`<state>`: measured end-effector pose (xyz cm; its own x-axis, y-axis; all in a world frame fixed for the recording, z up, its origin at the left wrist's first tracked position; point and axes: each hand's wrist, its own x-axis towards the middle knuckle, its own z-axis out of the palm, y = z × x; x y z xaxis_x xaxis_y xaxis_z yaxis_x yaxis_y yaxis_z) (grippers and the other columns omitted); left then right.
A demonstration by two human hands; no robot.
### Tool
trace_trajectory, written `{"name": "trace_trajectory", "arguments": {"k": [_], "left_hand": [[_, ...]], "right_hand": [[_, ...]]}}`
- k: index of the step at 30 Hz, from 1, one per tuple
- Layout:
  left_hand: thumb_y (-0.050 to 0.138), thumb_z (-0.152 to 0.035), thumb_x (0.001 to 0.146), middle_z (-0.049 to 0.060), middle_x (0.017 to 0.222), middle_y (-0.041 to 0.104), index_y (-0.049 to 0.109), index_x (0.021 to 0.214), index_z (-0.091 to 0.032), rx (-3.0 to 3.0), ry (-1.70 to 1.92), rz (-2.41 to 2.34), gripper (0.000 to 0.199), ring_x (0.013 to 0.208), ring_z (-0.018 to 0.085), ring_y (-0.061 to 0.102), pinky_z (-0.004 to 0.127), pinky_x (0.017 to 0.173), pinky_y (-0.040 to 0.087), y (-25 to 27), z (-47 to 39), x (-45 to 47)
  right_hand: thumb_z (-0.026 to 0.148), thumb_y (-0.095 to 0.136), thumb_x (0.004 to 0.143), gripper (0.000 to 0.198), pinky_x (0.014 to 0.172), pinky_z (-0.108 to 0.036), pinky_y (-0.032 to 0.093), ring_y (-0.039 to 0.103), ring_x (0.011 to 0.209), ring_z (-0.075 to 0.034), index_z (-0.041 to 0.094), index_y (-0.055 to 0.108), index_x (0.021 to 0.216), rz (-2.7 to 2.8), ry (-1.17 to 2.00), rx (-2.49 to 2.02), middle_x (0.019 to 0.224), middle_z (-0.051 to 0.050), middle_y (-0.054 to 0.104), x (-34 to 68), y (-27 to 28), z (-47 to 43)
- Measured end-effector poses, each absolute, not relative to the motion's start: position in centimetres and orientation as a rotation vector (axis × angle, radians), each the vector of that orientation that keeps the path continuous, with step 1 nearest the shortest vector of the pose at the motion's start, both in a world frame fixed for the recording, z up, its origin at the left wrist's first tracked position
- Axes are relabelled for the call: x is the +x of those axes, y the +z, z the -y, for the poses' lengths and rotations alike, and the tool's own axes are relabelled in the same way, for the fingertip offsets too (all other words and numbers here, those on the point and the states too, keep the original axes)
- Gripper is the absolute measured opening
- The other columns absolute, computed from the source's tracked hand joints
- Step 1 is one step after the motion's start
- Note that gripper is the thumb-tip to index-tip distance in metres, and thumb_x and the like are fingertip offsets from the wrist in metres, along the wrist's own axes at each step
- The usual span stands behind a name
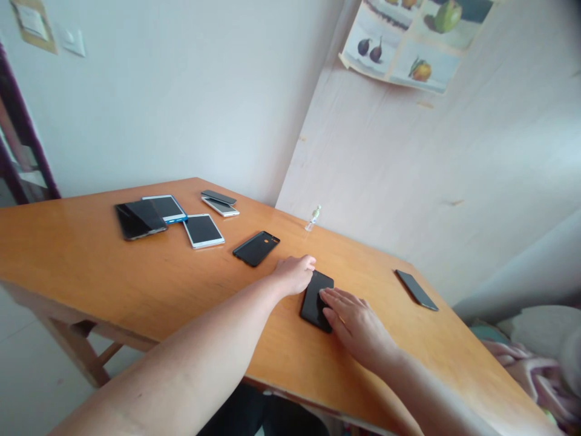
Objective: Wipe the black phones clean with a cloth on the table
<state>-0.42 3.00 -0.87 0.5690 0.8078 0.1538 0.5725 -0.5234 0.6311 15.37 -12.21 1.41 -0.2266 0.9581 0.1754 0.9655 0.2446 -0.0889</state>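
A black smartphone (313, 303) lies screen up on the wooden table in front of me. My right hand (356, 321) rests on its right side, fingers stretched out together and lying flat on the glass. At the phone's upper left edge, my left hand (294, 275) is closed with its fingers curled; what it pinches, if anything, is too small to make out. Just beyond the left hand is an empty black phone case (256, 248), its inside facing up and a camera cutout showing at one end.
On the wooden table (181, 303), a black tablet (140, 219), a blue-edged tablet (170, 208), a white tablet (204, 231) and stacked phones (221, 206) lie at the left. A small clear bottle (313, 218) stands near the wall. Another dark phone (416, 290) lies at right.
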Motion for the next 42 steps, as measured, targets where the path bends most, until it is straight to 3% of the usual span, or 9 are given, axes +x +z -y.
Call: {"name": "trace_trajectory", "arguments": {"k": [5, 9, 13, 17, 25, 35, 42], "left_hand": [[0.038, -0.037, 0.091, 0.0, 0.128, 0.065, 0.056, 0.127, -0.033, 2.257, 0.593, -1.125, 0.04, 0.122, 0.024, 0.055, 0.037, 0.098, 0.041, -1.2, -3.3, 0.0], [0.033, -0.049, 0.093, 0.003, 0.127, 0.065, 0.059, 0.121, -0.032, 2.24, 0.594, -1.134, 0.042, 0.119, 0.027, 0.057, 0.04, 0.097, 0.041, -0.9, -3.4, 0.0], [0.014, -0.062, 0.095, 0.003, 0.119, 0.07, 0.062, 0.114, -0.031, 2.229, 0.579, -1.115, 0.061, 0.114, 0.027, 0.06, 0.041, 0.095, 0.042, -0.3, -3.1, -0.4], [0.001, -0.073, 0.089, 0.004, 0.12, 0.07, 0.058, 0.122, -0.03, 2.216, 0.56, -1.104, 0.079, 0.119, 0.028, 0.057, 0.04, 0.097, 0.04, 0.2, -2.9, -0.7], [0.002, -0.075, 0.087, 0.005, 0.117, 0.071, 0.054, 0.128, -0.029, 2.155, 0.552, -1.093, 0.081, 0.122, 0.028, 0.056, 0.041, 0.101, 0.036, -0.1, -3.2, -0.6], [-0.001, -0.077, 0.086, 0.007, 0.119, 0.07, 0.054, 0.128, -0.026, 2.113, 0.568, -1.088, 0.086, 0.121, 0.029, 0.056, 0.041, 0.098, 0.038, 0.6, -3.0, -0.8], [-0.001, -0.077, 0.086, 0.007, 0.119, 0.07, 0.051, 0.132, -0.026, 2.1, 0.541, -1.095, 0.086, 0.124, 0.029, 0.055, 0.042, 0.103, 0.034, 0.6, -3.0, -0.8]], "right_hand": [[0.043, 0.034, 0.1, 0.049, 0.111, -0.048, 0.033, 0.03, 0.142, -0.026, 0.032, 0.038, 0.147, 2.385, -0.002, -1.847, 0.152, -0.002, 0.038, 13.8, 1.6, 17.2], [0.047, 0.028, 0.101, 0.051, 0.113, -0.05, 0.028, 0.018, 0.146, -0.026, 0.032, 0.035, 0.148, 2.364, 0.055, -1.936, 0.154, 0.0, 0.034, 14.3, 1.5, 15.4], [0.05, 0.024, 0.1, 0.056, 0.114, -0.053, 0.025, 0.015, 0.146, -0.029, 0.025, 0.036, 0.149, 2.297, 0.075, -2.084, 0.154, -0.003, 0.034, 15.0, 1.5, 9.5], [0.05, 0.025, 0.1, 0.057, 0.114, -0.056, 0.02, 0.012, 0.147, -0.03, 0.022, 0.033, 0.15, 2.227, 0.09, -2.181, 0.156, -0.005, 0.031, 14.7, 1.7, 6.9], [0.055, 0.028, 0.098, 0.057, 0.118, -0.057, 0.01, 0.013, 0.147, -0.027, 0.032, 0.029, 0.151, 2.417, 0.284, -1.926, 0.156, 0.001, 0.027, 11.7, 2.5, 16.5], [0.05, 0.027, 0.1, 0.054, 0.112, -0.059, 0.023, 0.022, 0.144, -0.031, 0.026, 0.04, 0.146, 2.18, 0.16, -2.095, 0.153, -0.005, 0.038, 13.0, 2.0, 6.8], [0.054, 0.028, 0.099, 0.057, 0.116, -0.06, 0.011, 0.019, 0.146, -0.029, 0.029, 0.031, 0.15, 2.409, 0.245, -1.847, 0.154, -0.004, 0.034, 10.2, 3.0, 13.9]]}}
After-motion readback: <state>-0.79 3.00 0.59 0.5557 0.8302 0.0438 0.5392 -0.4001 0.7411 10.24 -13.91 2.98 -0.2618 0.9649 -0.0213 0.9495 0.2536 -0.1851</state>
